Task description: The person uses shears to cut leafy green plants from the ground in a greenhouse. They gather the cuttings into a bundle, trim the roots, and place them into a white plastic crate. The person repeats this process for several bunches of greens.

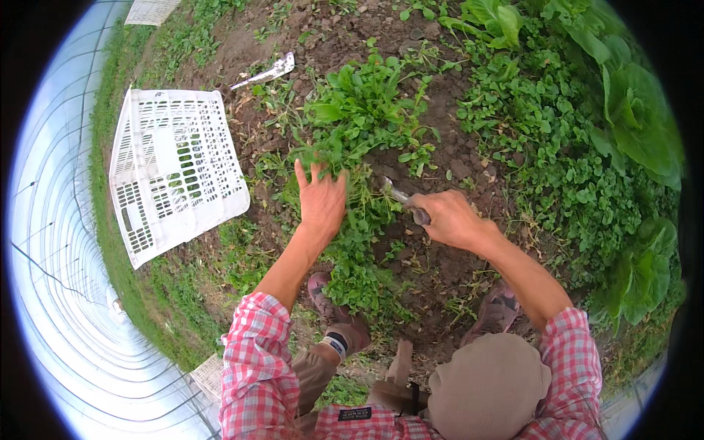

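My left hand (323, 201) rests with spread fingers at the near edge of a clump of low leafy plants (363, 104). Leaves hide or blur its fingertips, and no stem shows clearly gripped. In my right hand (454, 220) is the short handle (421, 216) of a small metal-bladed hand tool. Its blade (395, 191) points down and left at the soil beside the plants, with the tip partly out of sight. More green plants (357, 275) trail between the two forearms towards my feet.
A white slatted plastic crate (124, 165) lies at left, beyond it a pale flat-bladed tool (278, 69). Other crates (151, 11) show at the rim. Dense weeds (555, 115) and large leafy heads (638, 115) border the right. My shoes (495, 313) flank the plants. Greenhouse film (60, 220) curves at left.
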Action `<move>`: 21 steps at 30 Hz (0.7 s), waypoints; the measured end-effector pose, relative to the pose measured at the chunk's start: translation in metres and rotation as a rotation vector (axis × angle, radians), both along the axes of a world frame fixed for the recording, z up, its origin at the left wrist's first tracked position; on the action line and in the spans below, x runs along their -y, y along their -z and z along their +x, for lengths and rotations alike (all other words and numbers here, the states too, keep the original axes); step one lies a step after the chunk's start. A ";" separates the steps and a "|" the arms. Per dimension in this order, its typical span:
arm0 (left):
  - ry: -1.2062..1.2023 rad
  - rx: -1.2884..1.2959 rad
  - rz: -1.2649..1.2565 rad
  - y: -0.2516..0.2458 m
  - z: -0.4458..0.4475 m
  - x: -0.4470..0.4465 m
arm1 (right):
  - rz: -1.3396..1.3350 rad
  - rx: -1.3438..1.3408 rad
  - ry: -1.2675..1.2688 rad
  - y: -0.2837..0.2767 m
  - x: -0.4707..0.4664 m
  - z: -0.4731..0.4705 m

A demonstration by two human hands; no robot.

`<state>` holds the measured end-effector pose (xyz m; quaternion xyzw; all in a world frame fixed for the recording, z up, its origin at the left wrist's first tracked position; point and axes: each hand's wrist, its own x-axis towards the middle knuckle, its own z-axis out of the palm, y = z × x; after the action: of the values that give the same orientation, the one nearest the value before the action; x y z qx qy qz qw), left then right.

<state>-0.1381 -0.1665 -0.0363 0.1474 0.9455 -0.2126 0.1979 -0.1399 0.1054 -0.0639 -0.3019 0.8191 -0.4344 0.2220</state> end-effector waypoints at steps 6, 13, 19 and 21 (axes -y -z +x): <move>-0.079 -0.071 0.036 0.026 -0.010 0.019 | 0.061 0.268 0.142 -0.008 -0.010 0.019; -0.330 0.023 0.223 0.030 -0.013 0.026 | -0.061 -0.032 0.080 0.029 0.064 -0.004; -0.335 -0.007 0.330 0.030 -0.001 0.017 | 0.052 0.043 0.096 -0.023 -0.034 0.015; -0.329 0.031 0.266 0.027 -0.001 0.002 | 0.230 0.111 -0.040 -0.054 -0.060 0.003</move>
<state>-0.1396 -0.1681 -0.0636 0.0193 0.9734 -0.0483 0.2231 -0.1371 0.1656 -0.0101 -0.2661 0.8439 -0.3489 0.3086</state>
